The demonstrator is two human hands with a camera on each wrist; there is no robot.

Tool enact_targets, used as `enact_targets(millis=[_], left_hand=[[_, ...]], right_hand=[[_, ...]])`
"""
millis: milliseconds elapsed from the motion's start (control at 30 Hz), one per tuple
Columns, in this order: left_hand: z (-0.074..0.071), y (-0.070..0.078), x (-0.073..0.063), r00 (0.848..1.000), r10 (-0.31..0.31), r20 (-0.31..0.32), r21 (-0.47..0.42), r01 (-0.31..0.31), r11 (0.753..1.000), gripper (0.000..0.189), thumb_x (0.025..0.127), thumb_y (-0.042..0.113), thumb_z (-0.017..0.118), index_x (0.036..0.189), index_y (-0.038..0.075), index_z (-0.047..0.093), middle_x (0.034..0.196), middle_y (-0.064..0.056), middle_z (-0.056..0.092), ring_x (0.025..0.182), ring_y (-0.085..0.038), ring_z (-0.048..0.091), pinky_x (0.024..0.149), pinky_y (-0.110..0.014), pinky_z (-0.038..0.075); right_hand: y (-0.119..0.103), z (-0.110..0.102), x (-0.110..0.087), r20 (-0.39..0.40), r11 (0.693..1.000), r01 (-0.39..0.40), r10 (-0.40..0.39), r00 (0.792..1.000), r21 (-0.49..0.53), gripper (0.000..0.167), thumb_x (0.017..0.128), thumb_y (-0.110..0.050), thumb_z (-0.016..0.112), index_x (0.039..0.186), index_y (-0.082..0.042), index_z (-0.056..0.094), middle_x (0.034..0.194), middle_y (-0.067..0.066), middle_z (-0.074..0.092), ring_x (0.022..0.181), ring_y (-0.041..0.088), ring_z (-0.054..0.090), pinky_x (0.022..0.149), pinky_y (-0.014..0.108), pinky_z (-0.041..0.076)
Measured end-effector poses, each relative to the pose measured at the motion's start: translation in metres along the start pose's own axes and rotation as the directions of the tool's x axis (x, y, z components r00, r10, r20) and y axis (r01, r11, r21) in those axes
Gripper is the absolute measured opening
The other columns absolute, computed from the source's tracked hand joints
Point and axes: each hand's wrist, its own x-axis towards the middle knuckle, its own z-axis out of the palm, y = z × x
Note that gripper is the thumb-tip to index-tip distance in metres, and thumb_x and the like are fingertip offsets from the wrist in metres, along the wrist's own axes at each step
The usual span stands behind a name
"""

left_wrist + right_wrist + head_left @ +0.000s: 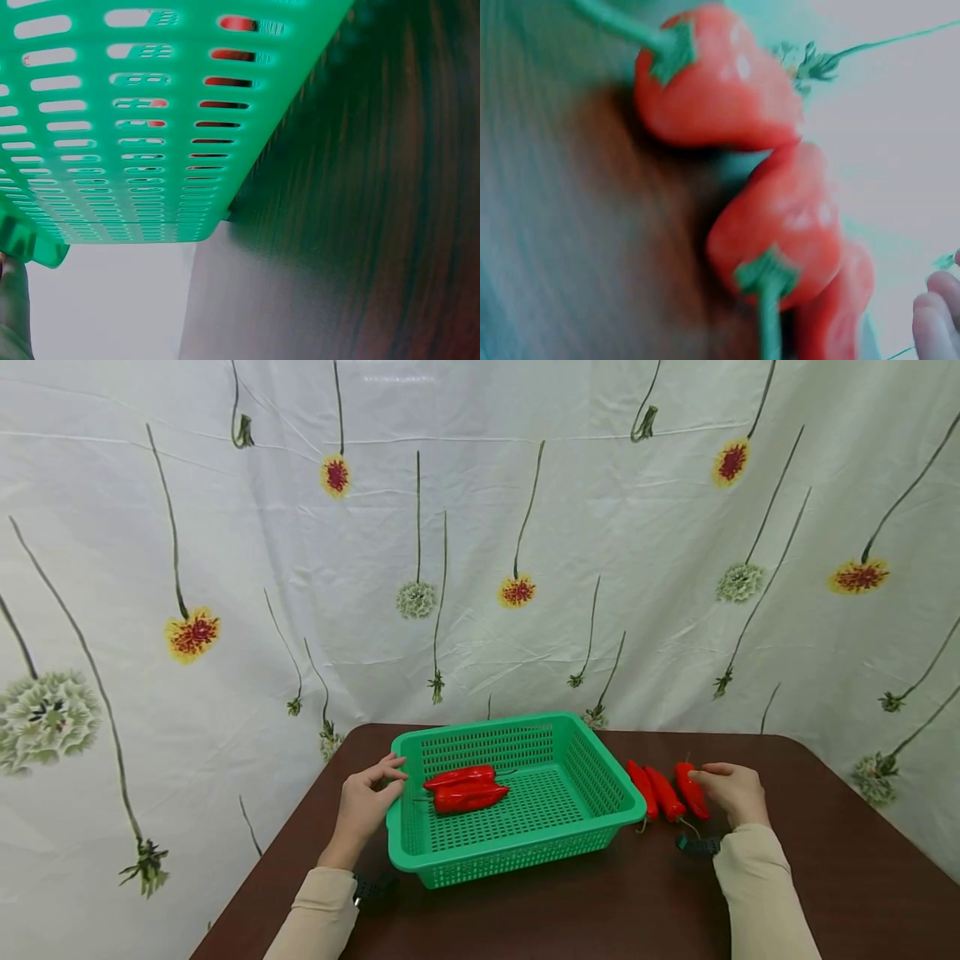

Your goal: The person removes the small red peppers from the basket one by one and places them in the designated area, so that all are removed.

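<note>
At the far left, a printed cloth point(90, 568) with flowers hangs behind a dark brown surface point(570, 910). The left sleeve point(318, 906) is cream, with a dark wrist device point(372, 887) beside its cuff. Beyond the cuff, the left hand point(363, 806) is at the left end of a green basket point(525, 842), bent fingers and thumb touching the rim; whether its grip is clamped there, I cannot tell. The left wrist view looks along the basket's slotted side, with part of a finger at the rim.

Inside the basket, towards its left half, red peppers point(471, 799) lie side by side, touching; at least two can be made out.

Just beside the basket's right end, three more red peppers lie on the surface: a left pepper point(642, 787), a middle pepper point(663, 793) and a right pepper point(695, 799). The right wrist view, blurred, shows the first two with their green stems towards the camera. The right hand point(738, 793) is at the right pepper, its grip apart, fingers loosely bent; in the wrist view a gap separates the visible fingers from the peppers. The right sleeve point(761, 885) is cream too.
</note>
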Motion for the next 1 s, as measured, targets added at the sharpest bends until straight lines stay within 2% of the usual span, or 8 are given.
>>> enact_targets(millis=[100,267,333,467,600,733,933,1000], left_hand=[[-0.001,0.0,0.0,1.0,-0.005,-0.001,0.005,0.005,1.0,0.016,0.09,-0.008,0.061,0.098,-0.012,0.073,0.129,-0.024,0.066,0.139,-0.035,0.049,0.104,-0.048,0.05],[-0.002,0.0,0.0,1.0,-0.017,0.0,0.008,0.017,1.0,0.016,0.09,-0.007,0.061,0.099,-0.012,0.073,0.13,-0.023,0.066,0.14,-0.034,0.049,0.094,-0.013,0.048],[-0.003,0.0,-0.001,1.0,-0.019,0.0,0.009,0.019,1.0,0.016,0.09,-0.007,0.061,0.099,-0.012,0.073,0.13,-0.023,0.066,0.14,-0.034,0.049,0.092,-0.009,0.045],[-0.003,0.002,-0.001,1.0,-0.021,-0.005,0.013,0.021,1.0,0.016,0.09,-0.007,0.061,0.099,-0.012,0.073,0.13,-0.023,0.066,0.139,-0.034,0.049,0.101,-0.031,0.053],[-0.002,0.004,-0.001,1.0,-0.023,-0.005,0.013,0.023,1.0,0.016,0.09,-0.007,0.061,0.098,-0.011,0.074,0.13,-0.023,0.066,0.139,-0.034,0.049,0.104,-0.052,0.048],[-0.002,0.003,-0.001,1.0,-0.013,-0.009,0.004,0.013,1.0,0.015,0.089,-0.007,0.061,0.096,-0.01,0.074,0.129,-0.024,0.066,0.139,-0.035,0.049,0.104,-0.055,0.047],[0.0,-0.001,-0.001,1.0,-0.006,-0.006,-0.017,0.006,1.0,0.015,0.089,-0.007,0.061,0.096,-0.011,0.073,0.129,-0.026,0.065,0.139,-0.037,0.049,0.105,-0.057,0.046],[0.002,-0.014,0.001,1.0,-0.005,-0.012,-0.019,0.005,1.0,0.015,0.089,-0.006,0.062,0.097,-0.01,0.074,0.129,-0.023,0.066,0.139,-0.035,0.05,0.105,-0.055,0.047]], right_hand=[[-0.011,0.001,-0.002,0.06,0.998,0.051,-0.053,0.997,0.037,0.062,0.098,-0.03,0.06,0.143,0.01,0.046,0.149,0.033,0.042,0.13,0.046,0.052,0.107,0.05,0.048],[-0.031,0.005,-0.006,0.119,0.989,0.129,-0.136,0.983,0.066,0.064,0.1,-0.034,0.059,0.147,0.006,0.043,0.153,0.03,0.039,0.133,0.046,0.05,0.11,0.051,0.044],[-0.04,0.007,-0.009,0.145,0.985,0.151,-0.161,0.976,0.08,0.064,0.1,-0.034,0.059,0.148,0.005,0.043,0.155,0.028,0.037,0.135,0.045,0.049,0.112,0.051,0.043],[-0.058,0.011,-0.017,0.205,0.977,0.177,-0.198,0.958,0.119,0.064,0.099,-0.033,0.061,0.149,0.003,0.042,0.157,0.025,0.035,0.139,0.044,0.043,0.115,0.053,0.038],[-0.073,0.015,-0.029,0.255,0.971,0.207,-0.232,0.939,0.121,0.066,0.097,-0.035,0.064,0.149,0.0,0.044,0.158,0.024,0.036,0.143,0.043,0.036,0.115,0.058,0.034],[-0.085,0.021,-0.038,0.286,0.96,0.245,-0.275,0.918,0.135,0.066,0.096,-0.037,0.067,0.148,-0.001,0.047,0.154,0.023,0.041,0.139,0.042,0.041,0.113,0.058,0.036],[-0.095,0.031,-0.041,0.332,0.94,0.318,-0.341,0.879,0.124,0.059,0.096,-0.032,0.067,0.143,0.0,0.052,0.144,0.025,0.053,0.127,0.036,0.057,0.105,0.05,0.049],[-0.1,0.034,-0.041,0.357,0.938,0.332,-0.344,0.868,0.098,0.056,0.096,-0.031,0.067,0.142,-0.001,0.054,0.142,0.023,0.056,0.124,0.035,0.06,0.099,0.044,0.053]])
